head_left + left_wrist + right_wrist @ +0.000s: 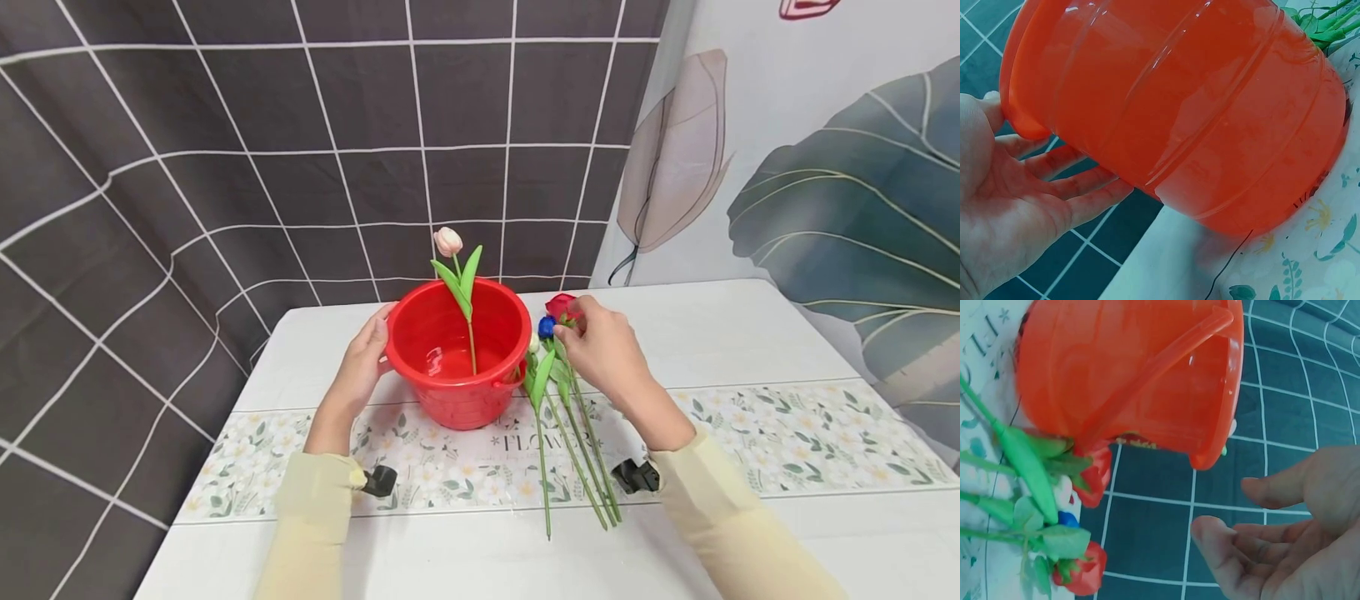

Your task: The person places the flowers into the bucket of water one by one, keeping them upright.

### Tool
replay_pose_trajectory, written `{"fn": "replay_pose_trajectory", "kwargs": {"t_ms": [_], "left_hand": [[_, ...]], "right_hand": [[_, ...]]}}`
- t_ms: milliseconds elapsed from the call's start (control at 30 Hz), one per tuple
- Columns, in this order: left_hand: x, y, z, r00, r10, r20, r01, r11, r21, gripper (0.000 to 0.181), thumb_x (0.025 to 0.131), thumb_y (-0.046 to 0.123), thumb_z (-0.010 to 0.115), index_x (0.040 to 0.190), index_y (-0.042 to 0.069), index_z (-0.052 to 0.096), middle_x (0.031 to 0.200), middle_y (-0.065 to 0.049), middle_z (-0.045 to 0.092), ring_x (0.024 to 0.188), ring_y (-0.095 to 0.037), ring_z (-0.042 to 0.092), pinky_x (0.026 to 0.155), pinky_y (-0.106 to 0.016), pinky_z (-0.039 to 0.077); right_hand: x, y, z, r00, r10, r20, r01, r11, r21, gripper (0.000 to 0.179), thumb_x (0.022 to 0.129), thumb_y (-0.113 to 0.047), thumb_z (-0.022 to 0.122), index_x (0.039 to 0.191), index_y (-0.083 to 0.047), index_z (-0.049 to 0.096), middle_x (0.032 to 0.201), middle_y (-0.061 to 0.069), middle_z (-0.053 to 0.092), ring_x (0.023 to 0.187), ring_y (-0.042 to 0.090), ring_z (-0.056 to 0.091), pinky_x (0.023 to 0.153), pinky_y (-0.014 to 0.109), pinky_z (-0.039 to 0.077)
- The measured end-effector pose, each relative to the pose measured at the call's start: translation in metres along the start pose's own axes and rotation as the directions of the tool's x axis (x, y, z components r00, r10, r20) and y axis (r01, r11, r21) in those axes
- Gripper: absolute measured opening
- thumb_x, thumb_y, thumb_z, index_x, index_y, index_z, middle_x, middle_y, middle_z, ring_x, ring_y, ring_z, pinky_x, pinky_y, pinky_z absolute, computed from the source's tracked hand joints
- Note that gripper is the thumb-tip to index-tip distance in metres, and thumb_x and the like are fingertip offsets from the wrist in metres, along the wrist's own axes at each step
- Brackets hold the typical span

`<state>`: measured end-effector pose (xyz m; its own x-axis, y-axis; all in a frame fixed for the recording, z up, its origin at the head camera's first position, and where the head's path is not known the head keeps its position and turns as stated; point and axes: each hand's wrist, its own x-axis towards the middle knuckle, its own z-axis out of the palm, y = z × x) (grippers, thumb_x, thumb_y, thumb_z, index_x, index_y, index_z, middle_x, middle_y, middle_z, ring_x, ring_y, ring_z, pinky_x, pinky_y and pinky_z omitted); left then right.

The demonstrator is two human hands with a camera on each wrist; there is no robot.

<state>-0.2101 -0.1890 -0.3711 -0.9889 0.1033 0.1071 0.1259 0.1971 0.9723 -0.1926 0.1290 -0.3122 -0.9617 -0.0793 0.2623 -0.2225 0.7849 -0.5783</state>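
Observation:
A red plastic bucket (pixel 461 400) stands upright on the table. Inside it leans a pale pink tulip (pixel 448 242) with green leaves. My left hand (pixel 360 367) rests against the bucket's left side at the rim; in the left wrist view its fingers lie fairly straight along the outer wall. My right hand (pixel 606 346) hovers over the flower heads right of the bucket. The right wrist view shows a gap between thumb and forefinger, with nothing held. Below lie a red rose (pixel 1082 572), a blue flower (pixel 547 327), a white bloom (pixel 534 342) and another red flower (pixel 1092 481).
Several green stems (pixel 585 462) point toward the table's front edge. A floral printed band (pixel 450 475) crosses the white tabletop (pixel 720 333). Behind hangs a dark gridded curtain (pixel 360 100), with a leaf-patterned cloth (pixel 862 208) at the right. The bucket's handle (pixel 1147 381) hangs against its side.

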Motion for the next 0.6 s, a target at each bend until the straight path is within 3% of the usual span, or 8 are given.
{"fn": "replay_pose_trajectory", "kwargs": {"t_ms": [300, 500, 600], "left_hand": [[-0.002, 0.004, 0.0, 0.999, -0.035, 0.005, 0.035, 0.999, -0.013, 0.05, 0.105, 0.037, 0.033, 0.152, 0.022, 0.029, 0.151, -0.005, 0.037, 0.135, -0.026, 0.04, 0.1, -0.047, 0.045], [-0.013, 0.028, 0.004, 0.999, -0.047, 0.015, 0.047, 0.999, -0.01, 0.049, 0.106, 0.028, 0.031, 0.153, 0.012, 0.026, 0.151, -0.011, 0.035, 0.135, -0.031, 0.038, 0.101, -0.048, 0.044], [-0.015, 0.032, 0.005, 0.999, -0.047, 0.019, 0.047, 0.999, -0.017, 0.05, 0.106, 0.028, 0.031, 0.153, 0.012, 0.026, 0.151, -0.011, 0.035, 0.135, -0.03, 0.039, 0.101, -0.048, 0.044]], "right_hand": [[-0.009, 0.022, -0.003, 0.983, 0.088, 0.159, -0.081, 0.995, -0.053, 0.044, 0.088, -0.008, 0.066, 0.125, 0.008, 0.049, 0.073, 0.012, 0.059, 0.059, 0.021, 0.053, 0.053, 0.032, 0.044], [-0.015, 0.037, -0.001, 0.952, 0.146, 0.269, -0.125, 0.988, -0.095, 0.051, 0.087, -0.006, 0.068, 0.129, 0.01, 0.045, 0.081, 0.014, 0.062, 0.065, 0.021, 0.057, 0.057, 0.033, 0.048], [-0.021, 0.044, 0.002, 0.937, 0.171, 0.304, -0.146, 0.984, -0.101, 0.053, 0.086, -0.006, 0.069, 0.13, 0.01, 0.045, 0.082, 0.014, 0.062, 0.061, 0.019, 0.057, 0.056, 0.033, 0.048]]}}
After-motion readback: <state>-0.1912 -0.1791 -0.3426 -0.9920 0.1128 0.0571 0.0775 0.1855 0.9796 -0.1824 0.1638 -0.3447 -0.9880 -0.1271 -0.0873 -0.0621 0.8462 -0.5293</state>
